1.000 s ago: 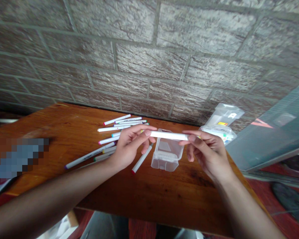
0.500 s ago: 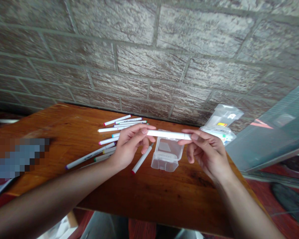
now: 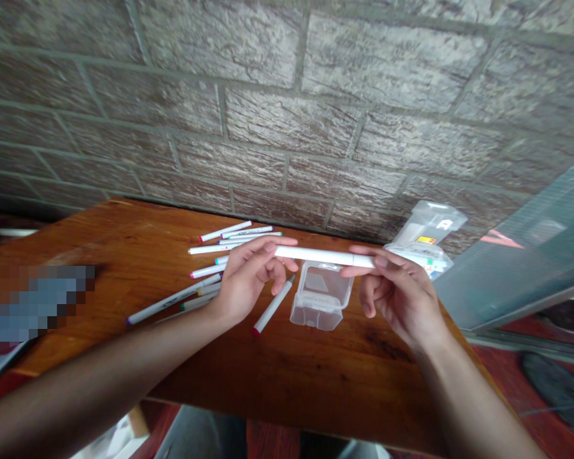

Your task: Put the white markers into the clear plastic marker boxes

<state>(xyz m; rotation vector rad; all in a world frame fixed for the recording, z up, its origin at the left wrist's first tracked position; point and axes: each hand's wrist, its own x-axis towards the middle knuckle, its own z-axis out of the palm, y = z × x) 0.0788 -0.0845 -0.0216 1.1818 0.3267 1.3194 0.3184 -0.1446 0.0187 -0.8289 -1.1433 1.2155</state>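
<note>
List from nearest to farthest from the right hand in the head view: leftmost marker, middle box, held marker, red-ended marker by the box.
1. Held marker: in the right hand.
2. Middle box: left of it.
3. Red-ended marker: just left of the box.
4. Leftmost marker: farther left.

White marker (image 3: 318, 255), slender and plain-barrelled, with a fine seam toward its right end; held raised above the table (image 3: 277, 382), lengthwise between left hand (image 3: 246, 274) and right hand (image 3: 404, 290), nearly level in view, the right end slightly lower; both ends hidden in the grip
</note>
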